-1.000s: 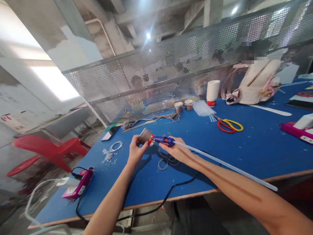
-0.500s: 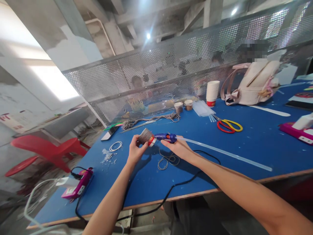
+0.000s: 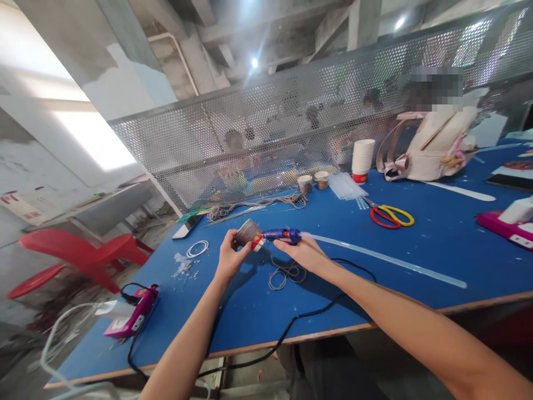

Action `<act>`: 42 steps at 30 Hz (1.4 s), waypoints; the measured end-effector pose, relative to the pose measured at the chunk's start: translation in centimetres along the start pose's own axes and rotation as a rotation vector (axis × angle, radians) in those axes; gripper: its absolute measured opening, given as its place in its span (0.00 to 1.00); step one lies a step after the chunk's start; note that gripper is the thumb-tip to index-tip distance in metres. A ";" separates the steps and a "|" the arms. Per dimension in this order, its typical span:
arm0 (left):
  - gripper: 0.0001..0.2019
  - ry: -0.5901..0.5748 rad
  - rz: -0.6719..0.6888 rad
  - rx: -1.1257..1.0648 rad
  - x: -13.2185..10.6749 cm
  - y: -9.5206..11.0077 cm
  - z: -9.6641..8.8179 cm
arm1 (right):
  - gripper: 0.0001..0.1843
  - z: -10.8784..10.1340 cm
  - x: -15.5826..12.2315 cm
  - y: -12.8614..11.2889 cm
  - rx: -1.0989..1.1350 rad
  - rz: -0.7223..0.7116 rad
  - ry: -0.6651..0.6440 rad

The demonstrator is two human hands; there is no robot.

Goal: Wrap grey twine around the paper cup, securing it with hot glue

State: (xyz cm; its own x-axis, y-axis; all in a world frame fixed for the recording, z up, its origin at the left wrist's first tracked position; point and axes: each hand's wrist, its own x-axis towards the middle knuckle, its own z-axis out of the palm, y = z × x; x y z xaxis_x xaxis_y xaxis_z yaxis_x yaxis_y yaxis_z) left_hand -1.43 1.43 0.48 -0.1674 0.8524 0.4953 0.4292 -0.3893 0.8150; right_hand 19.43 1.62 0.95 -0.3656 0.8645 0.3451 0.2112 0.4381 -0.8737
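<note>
My left hand (image 3: 231, 256) grips a small paper cup (image 3: 249, 233) that lies tilted on its side, most of it wrapped in grey cord, with a red and white band bare at one end. In my right hand (image 3: 307, 251) is a blue glue gun (image 3: 281, 234), its nozzle touching or very close to the cup's wrapped edge. A long clear glue stick (image 3: 387, 258) sticks out of the gun's back toward the right. Below the hands, a loose length of grey cord (image 3: 286, 276) lies looped on the blue table (image 3: 258, 316).
Scissors (image 3: 391, 215), a stack of paper cups (image 3: 363, 160), two cord-wrapped cups (image 3: 305, 183), clear bags (image 3: 345, 186) and a cord bundle (image 3: 258, 206) lie toward the back. A backpack (image 3: 433, 147) stands right. A black cable (image 3: 291, 328) crosses the front; a purple power strip (image 3: 135, 316) sits left.
The glue gun's nozzle has shifted very slightly against the cup, and the glue stick's far end has moved a little to the right. Both hands keep their holds.
</note>
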 end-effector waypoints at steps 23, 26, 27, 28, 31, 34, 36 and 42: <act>0.12 -0.002 -0.018 0.029 0.0 0.3 0.1 | 0.15 0.7 -0.3 -0.1 -0.214 0.056 0.079; 0.12 -0.006 -0.016 0.023 0.1 0.2 0.0 | 0.13 0.0 0.1 0.0 -0.050 0.014 0.056; 0.13 -0.007 -0.015 0.020 0.1 0.1 0.0 | 0.13 -0.2 0.3 0.1 0.003 0.027 0.046; 0.13 -0.007 -0.014 0.016 0.1 0.1 0.0 | 0.13 -0.4 0.4 0.3 0.046 0.053 0.042; 0.13 -0.006 -0.011 0.004 0.1 0.1 -0.1 | 0.12 -0.7 1.0 1.0 0.108 0.140 0.057; 0.12 -0.011 -0.013 -0.006 0.1 0.1 -0.1 | 0.16 -0.6 1.2 1.7 0.146 0.195 0.062; 0.12 -0.015 -0.016 -0.010 0.1 0.1 -0.1 | 0.17 -0.5 1.2 1.7 0.182 0.216 0.049; 0.12 -0.022 -0.026 -0.011 0.2 0.2 -0.2 | 0.15 -0.5 1.1 1.0 0.278 0.287 0.014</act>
State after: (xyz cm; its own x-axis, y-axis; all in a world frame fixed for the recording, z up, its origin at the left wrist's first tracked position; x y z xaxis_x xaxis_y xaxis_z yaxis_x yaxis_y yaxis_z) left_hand -1.55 1.44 0.75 -0.1588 0.8696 0.4675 0.4155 -0.3707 0.8306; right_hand 19.74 3.13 0.62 -0.3150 0.9460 0.0761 0.0488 0.0963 -0.9942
